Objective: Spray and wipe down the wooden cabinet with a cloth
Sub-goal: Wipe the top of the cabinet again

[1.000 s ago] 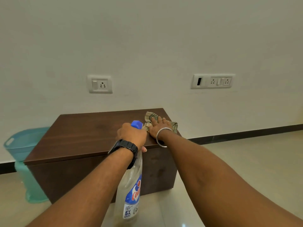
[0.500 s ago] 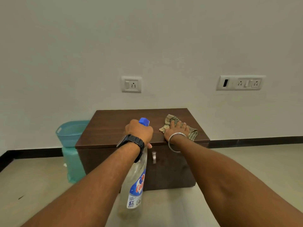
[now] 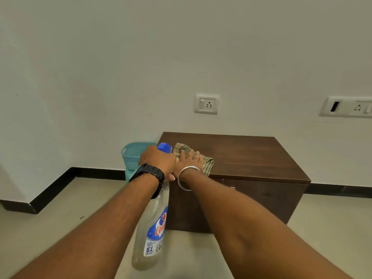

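Cabinet (image 3: pixel 251 156) wipe in hand: your right hand (image 3: pixel 188 161) presses flat on cloth (image 3: pixel 207 165) at top's 9 o'clock corner, left hand (image 3: pixel 158 161) fisted round spray bottle (image 3: pixel 154 228); sweep toward 3 o'clock next.

A low, dark brown wooden cabinet (image 3: pixel 251 158) stands on a pale tiled floor (image 3: pixel 332 228), its back against the wall. On its top, near the left front corner, lies a crumpled striped cloth (image 3: pixel 207 164), pressed flat under my right hand (image 3: pixel 188 163). A teal plastic bin (image 3: pixel 131 156) stands on the floor just beside the cabinet's left end.
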